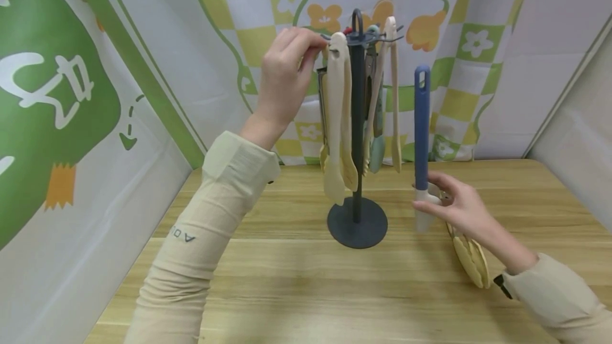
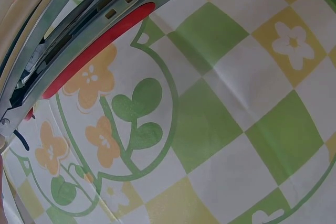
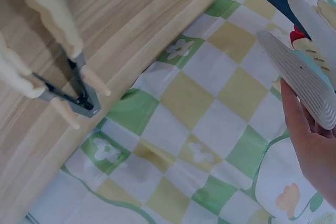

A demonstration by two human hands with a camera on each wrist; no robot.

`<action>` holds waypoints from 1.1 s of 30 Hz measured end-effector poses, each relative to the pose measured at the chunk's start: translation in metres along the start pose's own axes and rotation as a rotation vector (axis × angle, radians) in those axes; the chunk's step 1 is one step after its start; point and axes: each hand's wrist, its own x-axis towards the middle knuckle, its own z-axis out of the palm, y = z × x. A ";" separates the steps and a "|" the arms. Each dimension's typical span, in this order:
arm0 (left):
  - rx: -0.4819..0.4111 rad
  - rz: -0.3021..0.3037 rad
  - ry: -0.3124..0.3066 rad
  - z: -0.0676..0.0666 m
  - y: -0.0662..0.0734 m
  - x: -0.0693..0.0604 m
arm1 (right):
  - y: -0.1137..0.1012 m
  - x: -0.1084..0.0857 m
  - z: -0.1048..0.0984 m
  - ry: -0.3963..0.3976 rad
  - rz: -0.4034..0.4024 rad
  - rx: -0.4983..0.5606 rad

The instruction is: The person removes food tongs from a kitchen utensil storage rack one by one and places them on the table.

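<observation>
In the head view my left hand [image 1: 287,70] is raised at the top of a dark rack [image 1: 357,137], pinching the upper end of cream tongs [image 1: 336,121] beside a hook. My right hand [image 1: 461,203] grips blue-handled tongs [image 1: 422,126] near their pale lower part, holding them upright right of the rack. The right wrist view shows the fingers against a pale, ridged, paddle-shaped head [image 3: 299,80]. More tongs hang on the rack, including a second cream pair [image 1: 394,94]. Metal tongs with red grips [image 2: 100,51] hang close by in the left wrist view.
Cream tongs with scalloped edges [image 1: 470,259] lie on the wooden table [image 1: 287,291] beneath my right forearm. Their metal joint [image 3: 86,106] shows in the right wrist view. The rack stands on a round dark base [image 1: 344,230]. Behind the table hangs a patterned cloth [image 1: 449,100].
</observation>
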 end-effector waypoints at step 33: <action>-0.011 -0.011 0.003 0.000 0.000 0.000 | 0.027 -0.018 -0.027 0.052 0.056 -0.033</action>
